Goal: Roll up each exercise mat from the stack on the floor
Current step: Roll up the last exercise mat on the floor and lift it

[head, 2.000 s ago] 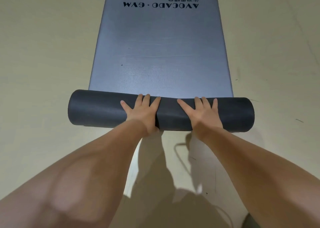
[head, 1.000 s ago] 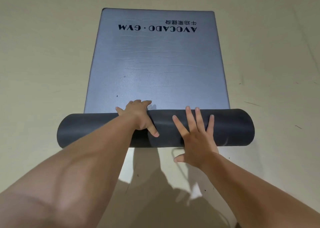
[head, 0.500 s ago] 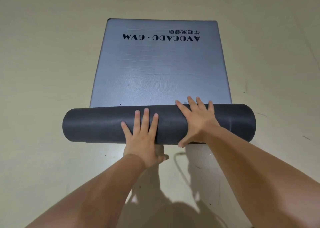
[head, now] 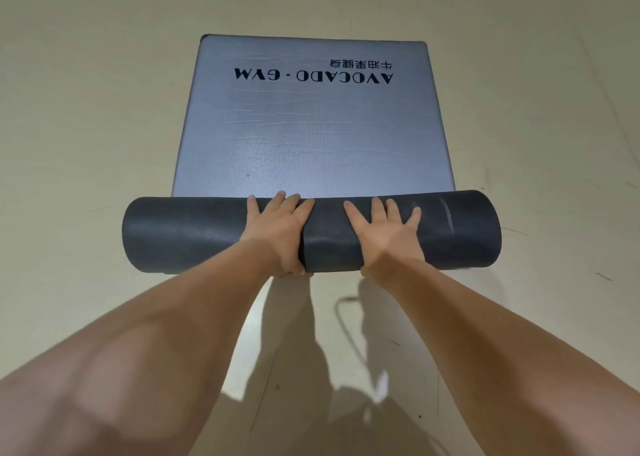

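two bare forearms reach forward and down from the bottom of the frame, side by side, to a half-rolled exercise mat (head: 311,137) on a pale floor (head: 86,109). the left hand (head: 277,227) lies palm-down on the middle of the dark roll (head: 187,234), fingers straight and close together over its top, thumb down on the near side. the right hand (head: 384,230) presses flat just beside it, fingers straight and spread apart, tips near the roll's crest; neither hand curls around anything. the roll lies crosswise under both palms, its ends reaching well past each hand. beyond the fingertips the unrolled grey part of the mat stretches flat away from the person, with black lettering (head: 313,75) reading "avocado · gym", upside down, near its far edge. shadows of the arms fall on the floor below the roll.
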`<action>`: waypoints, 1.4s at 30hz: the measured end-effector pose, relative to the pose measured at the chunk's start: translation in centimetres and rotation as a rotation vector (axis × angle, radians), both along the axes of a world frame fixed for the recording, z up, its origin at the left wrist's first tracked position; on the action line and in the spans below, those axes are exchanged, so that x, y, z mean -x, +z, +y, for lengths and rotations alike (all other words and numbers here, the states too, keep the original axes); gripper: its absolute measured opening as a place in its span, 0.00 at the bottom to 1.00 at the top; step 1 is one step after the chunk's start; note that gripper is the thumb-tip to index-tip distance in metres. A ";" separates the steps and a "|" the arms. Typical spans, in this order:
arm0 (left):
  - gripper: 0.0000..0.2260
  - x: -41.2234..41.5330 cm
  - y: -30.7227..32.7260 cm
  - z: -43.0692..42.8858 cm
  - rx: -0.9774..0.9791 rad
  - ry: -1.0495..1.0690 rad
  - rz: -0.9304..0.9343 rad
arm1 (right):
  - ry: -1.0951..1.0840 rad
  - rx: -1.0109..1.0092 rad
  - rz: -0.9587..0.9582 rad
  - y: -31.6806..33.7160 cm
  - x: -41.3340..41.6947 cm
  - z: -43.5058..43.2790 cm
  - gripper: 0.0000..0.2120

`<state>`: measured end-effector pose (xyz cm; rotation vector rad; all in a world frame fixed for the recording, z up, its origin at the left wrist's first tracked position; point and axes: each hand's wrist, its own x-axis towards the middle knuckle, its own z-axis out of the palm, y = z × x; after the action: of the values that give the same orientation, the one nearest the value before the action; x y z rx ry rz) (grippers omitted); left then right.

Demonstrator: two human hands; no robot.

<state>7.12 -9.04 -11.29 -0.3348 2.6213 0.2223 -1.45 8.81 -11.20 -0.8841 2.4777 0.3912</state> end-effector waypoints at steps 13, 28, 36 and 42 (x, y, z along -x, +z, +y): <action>0.55 -9.9 -0.1 6.5 0.194 -0.042 0.168 | -0.085 0.075 -0.189 3.4 -2.1 3.6 0.42; 0.46 -3.5 0.9 4.7 0.083 -0.156 -0.070 | -0.067 0.159 -0.224 2.9 -2.6 5.6 0.62; 0.30 2.0 4.2 2.6 -0.155 -0.257 -0.340 | -0.139 0.211 0.001 2.1 -6.5 5.9 0.65; 0.32 0.9 4.2 2.6 -0.328 -0.188 -0.383 | -0.161 0.249 0.052 1.1 -7.8 6.4 0.48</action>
<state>6.19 -6.48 -7.05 -0.0127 2.1752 0.4664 6.33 15.19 -10.07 -0.7677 2.6629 0.0517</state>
